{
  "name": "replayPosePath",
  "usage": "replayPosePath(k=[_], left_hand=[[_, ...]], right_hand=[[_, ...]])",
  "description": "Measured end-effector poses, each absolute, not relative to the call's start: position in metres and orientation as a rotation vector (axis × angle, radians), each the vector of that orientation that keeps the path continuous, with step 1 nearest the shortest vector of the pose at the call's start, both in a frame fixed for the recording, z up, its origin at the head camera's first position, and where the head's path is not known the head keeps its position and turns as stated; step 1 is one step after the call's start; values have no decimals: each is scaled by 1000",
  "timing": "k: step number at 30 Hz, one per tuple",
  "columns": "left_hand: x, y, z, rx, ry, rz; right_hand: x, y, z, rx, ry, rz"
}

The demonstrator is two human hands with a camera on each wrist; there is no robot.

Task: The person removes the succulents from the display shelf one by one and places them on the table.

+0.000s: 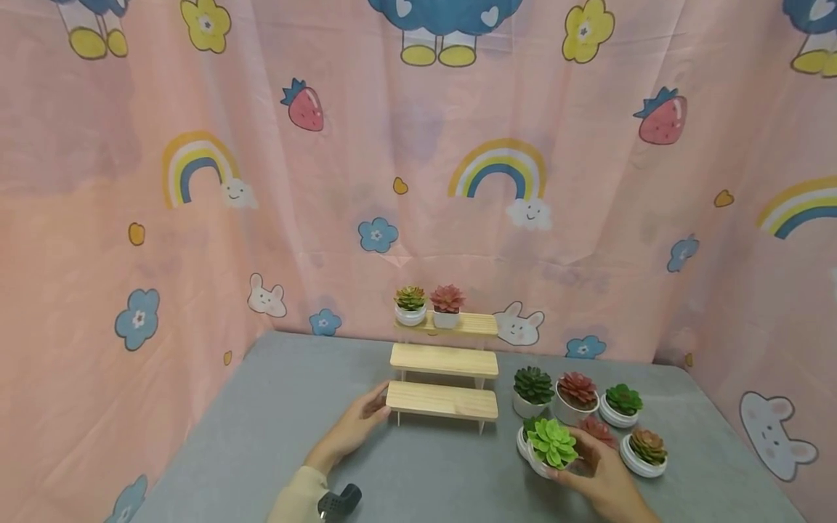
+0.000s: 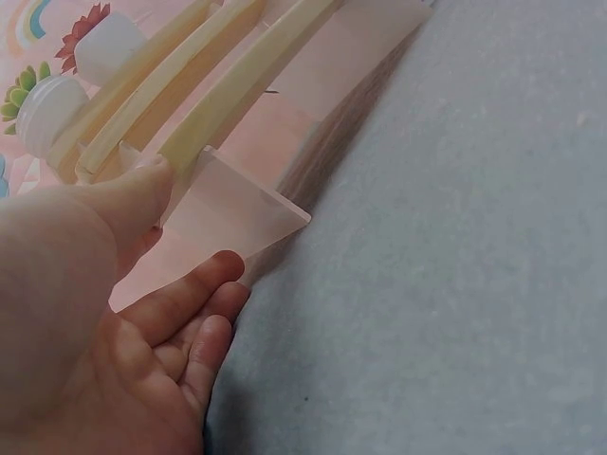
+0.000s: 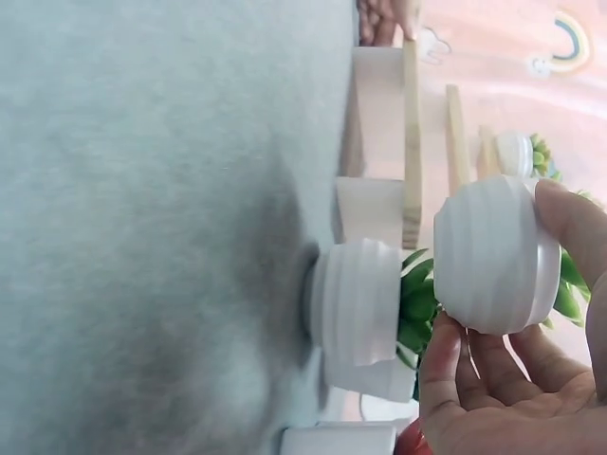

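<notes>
1. Left edge of the stand, and contact is made there: the end of its lowest board is held by the left hand, thumb set at the front corner, forefinger at the back. The other fingers are seen loosely bent beside the clear support.

2. On the stand itself, three wooden boards are set in steps, their long axis laid crosswise, left to right. At the top board's left end a green-and-red succulent is seated in a round white pot; just right of it, a rosy succulent is potted in white too.

3. Right of the stand, here is the key gap: a bright green succulent in a ribbed white pot is gripped by the right hand, thumb against fingers, raised off the worktop. The stand is touched by the left hand; from the right it is separated, off to the left and farther from the camera.

4. Below that raised pot, another potted green succulent is partly hidden.

5. Farther right of the stand, more white pots are grouped: dark green, red, green, brownish-orange. Reddish leaves are half covered by the right hand, their pot hidden.
</notes>
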State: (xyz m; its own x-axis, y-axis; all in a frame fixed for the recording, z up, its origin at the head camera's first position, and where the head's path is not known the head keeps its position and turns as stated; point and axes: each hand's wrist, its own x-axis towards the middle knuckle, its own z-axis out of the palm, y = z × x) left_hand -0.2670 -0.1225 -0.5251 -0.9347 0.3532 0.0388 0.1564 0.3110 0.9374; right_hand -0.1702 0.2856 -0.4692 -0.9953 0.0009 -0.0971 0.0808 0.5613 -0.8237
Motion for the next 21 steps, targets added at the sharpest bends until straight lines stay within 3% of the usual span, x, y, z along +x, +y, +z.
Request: replayPosePath(k=[13,21], left_hand=[[-267,-123,-524,456,2405,1672],[-266,-123,-524,470,2399,1676]], right_hand=[[-157,296,-498,114,2544,-1480],[-155,307,-509,-133,2392,-1535]])
